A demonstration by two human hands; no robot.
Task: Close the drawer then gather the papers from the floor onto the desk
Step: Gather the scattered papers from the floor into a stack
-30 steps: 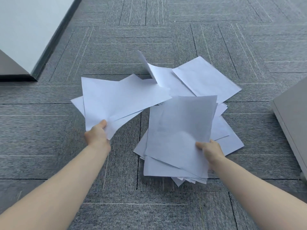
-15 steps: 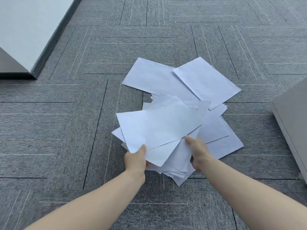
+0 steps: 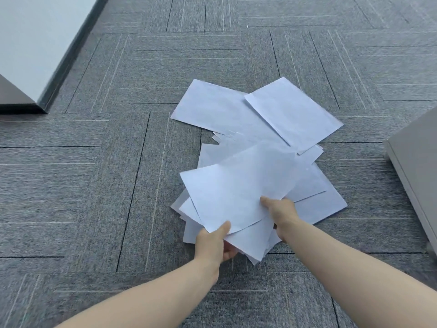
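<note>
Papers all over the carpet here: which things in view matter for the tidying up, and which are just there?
Part of the job:
- bunch of papers gripped by the left hand and right hand
- loose sheets lying flat on the carpet

Just there:
- grey carpet
- grey cabinet at the right edge
- white wall with dark skirting, upper left

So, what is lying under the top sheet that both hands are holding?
Under the top sheet, more white sheets fan out on the grey carpet. The left hand and right hand pinch its near edge. How many sheets lie beneath is hidden.
</note>
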